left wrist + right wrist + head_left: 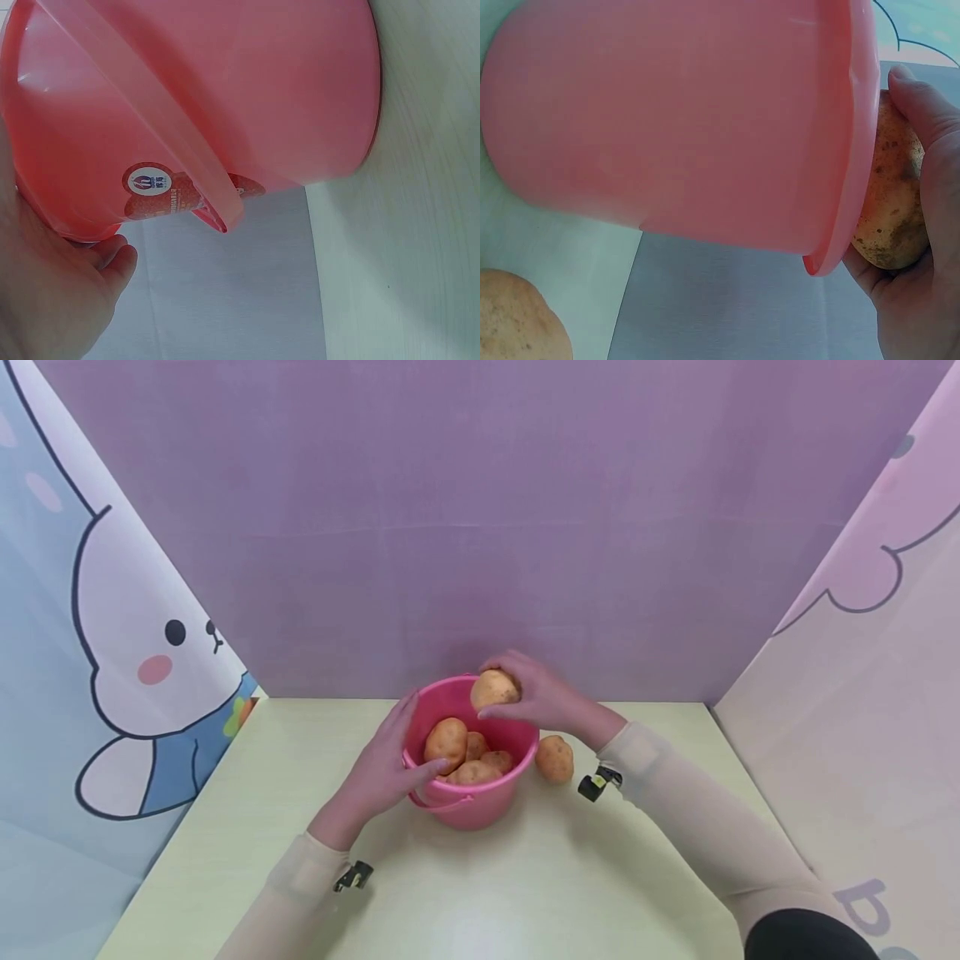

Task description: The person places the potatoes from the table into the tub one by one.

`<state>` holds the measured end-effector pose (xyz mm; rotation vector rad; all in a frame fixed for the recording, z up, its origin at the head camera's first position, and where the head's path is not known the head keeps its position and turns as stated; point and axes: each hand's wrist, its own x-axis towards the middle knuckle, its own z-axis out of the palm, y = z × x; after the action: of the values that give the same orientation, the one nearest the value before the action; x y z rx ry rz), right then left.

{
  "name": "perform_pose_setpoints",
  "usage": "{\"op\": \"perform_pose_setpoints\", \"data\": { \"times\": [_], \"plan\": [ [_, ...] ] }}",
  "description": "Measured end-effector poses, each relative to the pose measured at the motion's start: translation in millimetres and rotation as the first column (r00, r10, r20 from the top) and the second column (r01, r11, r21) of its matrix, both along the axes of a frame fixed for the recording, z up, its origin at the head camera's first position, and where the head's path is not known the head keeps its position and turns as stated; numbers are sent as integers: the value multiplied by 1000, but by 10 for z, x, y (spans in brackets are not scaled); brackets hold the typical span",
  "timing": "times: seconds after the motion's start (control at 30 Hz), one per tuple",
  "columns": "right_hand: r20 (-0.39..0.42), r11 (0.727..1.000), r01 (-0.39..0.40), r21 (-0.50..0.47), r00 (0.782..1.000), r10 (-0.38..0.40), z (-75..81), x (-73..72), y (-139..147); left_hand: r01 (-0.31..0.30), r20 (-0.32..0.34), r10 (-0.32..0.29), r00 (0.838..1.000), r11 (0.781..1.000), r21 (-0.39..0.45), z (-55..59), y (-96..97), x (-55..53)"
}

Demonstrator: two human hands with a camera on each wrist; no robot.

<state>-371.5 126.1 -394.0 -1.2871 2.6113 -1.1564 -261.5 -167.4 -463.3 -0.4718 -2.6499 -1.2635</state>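
A pink bucket [472, 812] stands upright on the table, with several potatoes [446, 742] inside. My left hand [382, 768] holds the bucket at its left rim; the thumb reaches over the front edge and the fingers lie along the side. Over the bucket's back right rim, my right hand [536, 693] grips a potato [493, 691] between thumb and fingers. The right wrist view shows that potato [891, 195] at the mouth of the bucket, brown specks on its skin. Another potato [555, 759] lies on the table, just right of the bucket.
The pale table [465, 902] ends at a purple cloth wall [480, 543] close behind the bucket. Printed panels flank it, a cartoon animal [157, 610] on the left one. The bucket's handle [157, 105] hangs down its side.
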Motion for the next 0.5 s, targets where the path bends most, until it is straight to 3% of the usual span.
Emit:
{"op": "perform_pose_setpoints", "data": {
  "times": [0.5],
  "plan": [
    [13, 1000, -26, -10, 1000, 26, 2, -12, -79, 15, -7, -15, 1000, 1000, 18, -12, -16, -11]
  ]
}}
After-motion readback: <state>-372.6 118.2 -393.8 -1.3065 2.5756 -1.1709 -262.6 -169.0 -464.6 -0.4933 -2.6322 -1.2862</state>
